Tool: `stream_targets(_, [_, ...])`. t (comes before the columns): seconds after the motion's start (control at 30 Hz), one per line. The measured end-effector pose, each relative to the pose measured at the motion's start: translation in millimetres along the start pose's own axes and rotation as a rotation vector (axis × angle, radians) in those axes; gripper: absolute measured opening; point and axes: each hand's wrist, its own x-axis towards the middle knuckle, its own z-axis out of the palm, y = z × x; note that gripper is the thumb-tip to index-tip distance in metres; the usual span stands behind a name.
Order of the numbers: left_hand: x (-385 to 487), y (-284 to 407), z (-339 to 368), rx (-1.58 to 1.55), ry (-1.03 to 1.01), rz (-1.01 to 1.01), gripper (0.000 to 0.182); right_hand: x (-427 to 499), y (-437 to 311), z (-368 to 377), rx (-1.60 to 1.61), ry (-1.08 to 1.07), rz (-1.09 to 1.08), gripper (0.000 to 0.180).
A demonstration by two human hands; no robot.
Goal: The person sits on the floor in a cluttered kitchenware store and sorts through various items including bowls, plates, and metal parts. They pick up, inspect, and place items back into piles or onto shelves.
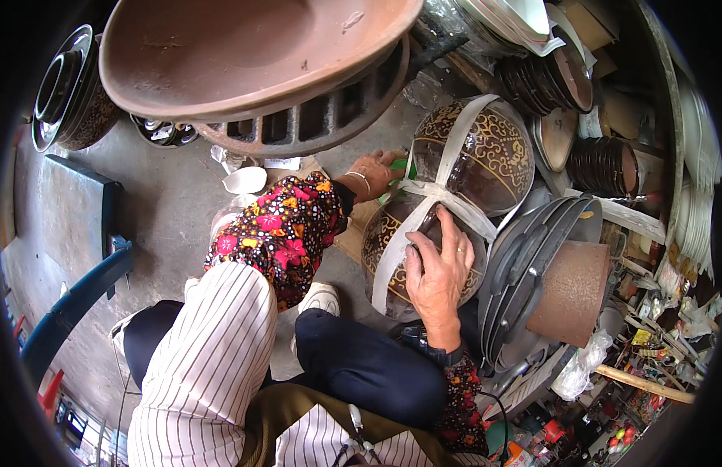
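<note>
Two round dark-brown glazed pots with gold scrollwork stand before me, a far pot [495, 152] and a near pot [390, 233]. A flat white strap [422, 219] binds them and crosses where they meet. My right hand [440, 268], with a ring, rests on the near pot, its fingers spread and fingertips by the strap. At the pots' left side is my left hand [372, 172], wearing a bracelet below a floral sleeve cover. Its fingers reach a bright green item [399, 169]. The pots partly hide that item, so its kind and my grip on it are unclear.
A large brown clay basin [221, 58] sits on a slatted round stand [314, 122] ahead. Stacked dark pan-like discs [527, 274] and a rusty cylinder [571, 292] crowd the right. A white spoon-like scoop [245, 180] lies left, near a blue metal platform [77, 204].
</note>
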Motion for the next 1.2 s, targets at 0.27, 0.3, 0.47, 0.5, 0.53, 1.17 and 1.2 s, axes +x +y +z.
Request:
stream_targets(0.27, [9.8, -5.5, 12.6, 0.235, -0.005, 0.174, 0.036, 3.8, 6.4, -1.7, -0.009, 0.014, -0.036, 0.022])
stream_targets(0.3, [12.1, -5.8, 14.7, 0.284, -0.033, 0.19, 0.034, 4.0, 6.8, -1.6, -0.013, 0.009, -0.031, 0.023])
stream_targets(0.47, [23.6, -10.2, 15.9, 0.305, -0.13, 0.263, 0.044, 3.5, 8.4, -1.3, 0.003, 0.013, -0.032, 0.023])
stream_targets(0.5, [25.9, -10.4, 15.6, 0.317, -0.185, 0.261, 0.047, 3.1, 8.6, -1.4, 0.002, -0.002, -0.023, 0.023])
stream_targets(0.53, [27.0, -11.1, 15.2, 0.248, -0.161, 0.268, 0.051, 3.2, 9.0, -1.2, 0.006, -0.004, -0.022, 0.024])
stream_targets(1.17, [17.7, -4.4, 9.4, 0.085, -0.091, 0.148, 0.047, 3.6, 9.1, -1.0, 0.0, 0.0, -0.033, 0.025])
stream_targets(1.2, [15.3, -1.3, 9.2, 0.082, -0.088, 0.126, 0.049, 3.4, 9.6, -0.8, 0.002, 0.002, -0.035, 0.025])
